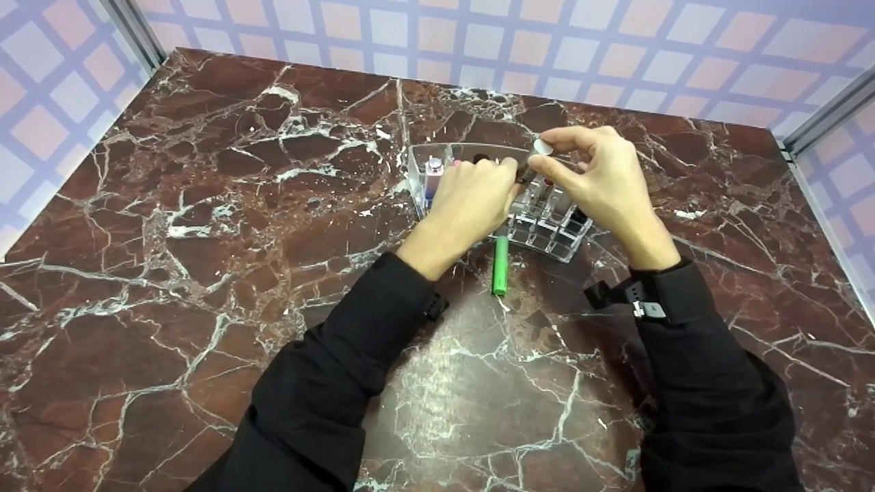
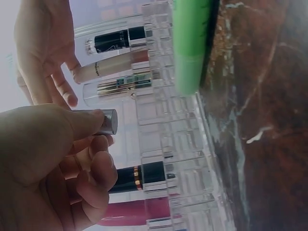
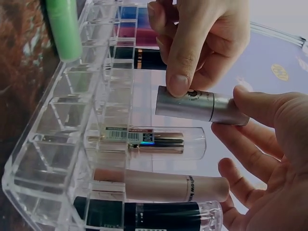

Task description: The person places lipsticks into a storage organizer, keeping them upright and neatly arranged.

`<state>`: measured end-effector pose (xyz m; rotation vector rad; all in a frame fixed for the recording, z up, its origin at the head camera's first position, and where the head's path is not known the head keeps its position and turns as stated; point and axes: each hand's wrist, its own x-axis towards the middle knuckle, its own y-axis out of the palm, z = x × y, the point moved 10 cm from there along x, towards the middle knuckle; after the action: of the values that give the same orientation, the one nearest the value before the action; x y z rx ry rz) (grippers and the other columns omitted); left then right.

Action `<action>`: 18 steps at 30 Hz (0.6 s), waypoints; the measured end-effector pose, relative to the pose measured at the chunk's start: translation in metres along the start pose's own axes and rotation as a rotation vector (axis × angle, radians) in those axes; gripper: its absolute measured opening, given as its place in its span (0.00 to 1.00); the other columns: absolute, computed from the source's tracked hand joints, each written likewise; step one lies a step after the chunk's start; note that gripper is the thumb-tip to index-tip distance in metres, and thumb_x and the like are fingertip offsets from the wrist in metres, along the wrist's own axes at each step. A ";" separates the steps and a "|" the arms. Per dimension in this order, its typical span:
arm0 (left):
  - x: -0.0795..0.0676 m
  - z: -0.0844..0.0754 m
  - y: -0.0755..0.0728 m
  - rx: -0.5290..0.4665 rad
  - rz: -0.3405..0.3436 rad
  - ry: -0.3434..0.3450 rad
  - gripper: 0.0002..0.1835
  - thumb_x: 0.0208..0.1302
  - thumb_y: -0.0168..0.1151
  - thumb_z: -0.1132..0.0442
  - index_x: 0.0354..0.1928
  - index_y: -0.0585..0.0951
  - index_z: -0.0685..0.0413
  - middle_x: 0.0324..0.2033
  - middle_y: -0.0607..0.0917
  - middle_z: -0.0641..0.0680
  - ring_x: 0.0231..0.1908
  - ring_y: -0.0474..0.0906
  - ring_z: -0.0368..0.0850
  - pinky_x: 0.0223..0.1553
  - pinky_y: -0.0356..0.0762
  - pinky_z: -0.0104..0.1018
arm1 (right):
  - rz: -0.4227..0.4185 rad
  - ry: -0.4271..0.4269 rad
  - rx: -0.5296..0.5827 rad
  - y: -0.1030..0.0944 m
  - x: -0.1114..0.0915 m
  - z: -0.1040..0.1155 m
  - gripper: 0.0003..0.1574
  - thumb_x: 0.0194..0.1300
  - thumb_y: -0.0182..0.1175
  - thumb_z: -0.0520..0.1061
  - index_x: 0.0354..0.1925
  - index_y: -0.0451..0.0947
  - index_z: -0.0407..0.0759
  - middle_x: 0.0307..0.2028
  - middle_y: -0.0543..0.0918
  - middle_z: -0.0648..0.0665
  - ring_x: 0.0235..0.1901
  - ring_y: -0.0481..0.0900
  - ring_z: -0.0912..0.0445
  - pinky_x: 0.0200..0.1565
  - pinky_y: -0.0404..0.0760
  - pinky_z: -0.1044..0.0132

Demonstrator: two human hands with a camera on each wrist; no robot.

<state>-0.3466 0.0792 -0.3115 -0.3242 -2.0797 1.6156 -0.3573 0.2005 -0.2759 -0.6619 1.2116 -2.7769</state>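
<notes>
Between both hands is a silver lipstick tube (image 3: 185, 105), tilted above a clear acrylic organizer (image 1: 413, 171). My left hand (image 1: 475, 195) pinches its lower part between thumb and fingers. At the other end, my right hand (image 1: 608, 174) grips the cap part with thumb and fingertips. A thin seam shows between the two parts in the right wrist view. Standing in the organizer near my right hand are a gold lipstick with a clear cover (image 3: 163, 143), a beige tube (image 3: 168, 185) and a black tube (image 3: 163, 215).
A green tube (image 1: 501, 266) lies on the marble table (image 1: 273, 328) at the organizer's front. Other slots hold a black tube with gold bands (image 2: 137, 177), a pink tube (image 2: 139, 211) and a purple-blue bottle (image 1: 433, 179). Patterned panels (image 1: 437, 41) border the table.
</notes>
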 end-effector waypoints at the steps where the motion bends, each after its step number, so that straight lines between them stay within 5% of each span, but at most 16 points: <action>1: 0.000 0.000 0.000 0.005 -0.008 0.003 0.13 0.78 0.54 0.53 0.48 0.81 0.55 0.34 0.86 0.54 0.32 0.83 0.51 0.37 0.80 0.44 | 0.001 0.005 -0.017 0.001 0.000 -0.001 0.26 0.63 0.71 0.58 0.54 0.85 0.47 0.43 0.88 0.49 0.43 0.74 0.58 0.48 0.70 0.61; 9: 0.000 0.003 0.006 0.013 -0.004 -0.025 0.13 0.77 0.55 0.54 0.47 0.82 0.54 0.36 0.87 0.56 0.32 0.83 0.53 0.37 0.79 0.44 | 0.045 -0.029 -0.083 0.009 0.000 0.001 0.27 0.62 0.72 0.57 0.54 0.85 0.44 0.51 0.87 0.46 0.51 0.74 0.51 0.54 0.71 0.51; 18: 0.001 0.003 0.011 0.005 0.008 -0.045 0.14 0.76 0.57 0.53 0.47 0.83 0.55 0.35 0.87 0.55 0.30 0.82 0.50 0.33 0.80 0.40 | 0.080 -0.045 -0.100 0.013 0.000 0.000 0.27 0.63 0.72 0.56 0.53 0.85 0.41 0.52 0.86 0.44 0.51 0.74 0.50 0.55 0.71 0.50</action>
<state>-0.3505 0.0802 -0.3219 -0.2979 -2.1097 1.6473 -0.3593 0.1916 -0.2853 -0.6641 1.3437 -2.6373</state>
